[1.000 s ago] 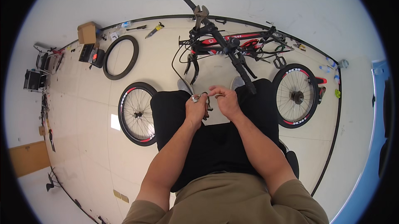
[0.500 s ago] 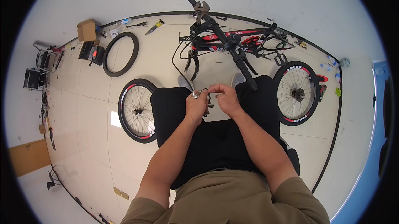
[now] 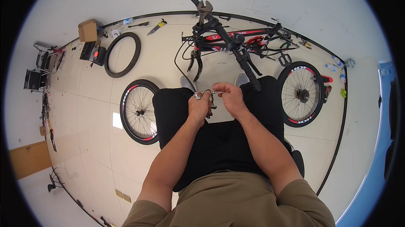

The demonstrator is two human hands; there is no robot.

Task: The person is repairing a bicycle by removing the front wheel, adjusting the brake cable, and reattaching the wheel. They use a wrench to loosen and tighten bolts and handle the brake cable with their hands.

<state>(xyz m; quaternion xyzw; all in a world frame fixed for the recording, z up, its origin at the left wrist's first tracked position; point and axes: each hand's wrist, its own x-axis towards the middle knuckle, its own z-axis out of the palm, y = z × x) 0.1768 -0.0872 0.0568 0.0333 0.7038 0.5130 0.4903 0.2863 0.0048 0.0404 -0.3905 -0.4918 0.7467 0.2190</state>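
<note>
Between my knees, my left hand is closed around a small dark metal bicycle mechanism that looks like a derailleur. Fingers cover most of it. A black cable runs down to this hand from the handlebar. Just to the right, my right hand pinches a thin silvery piece against the top of the mechanism; whether it is a wire end or a slim tool, I cannot tell. Beyond my hands lies the red and black bicycle frame with its black handlebar turned toward me.
A spoked wheel lies to the left, and a wheel with a cassette lies to the right. An adjustable wrench rests at the handlebar. Farther left are a loose tyre, a black toolbox and a cardboard box.
My right hand has shifted slightly to the right and turned its fingers, and the thin silvery piece now shows at its fingertips. My left hand stays in place.
</note>
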